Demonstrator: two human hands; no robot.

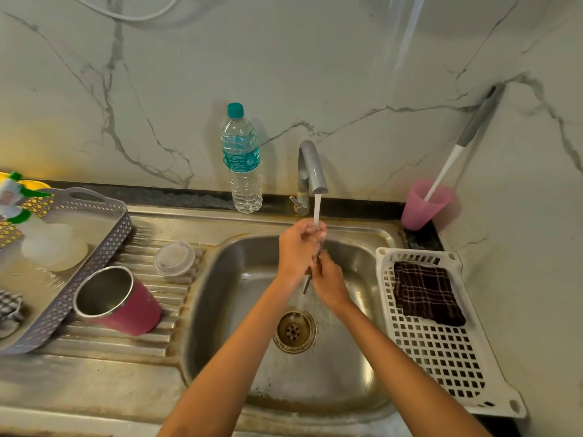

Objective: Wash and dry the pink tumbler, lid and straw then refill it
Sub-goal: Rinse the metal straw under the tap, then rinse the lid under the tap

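Note:
Over the steel sink, my left hand and my right hand both grip a thin dark straw under water running from the tap. Most of the straw is hidden by my fingers; its lower end pokes out below them. The pink tumbler lies tilted on the ribbed drainboard to the left, its steel mouth facing me. Its clear lid rests flat on the drainboard just behind it. A sealed water bottle with a teal cap stands against the wall left of the tap.
A grey perforated tray with dishes sits at far left. A white slotted basket holding a dark checked cloth lies right of the sink. A pink cup with a long-handled brush stands in the back right corner.

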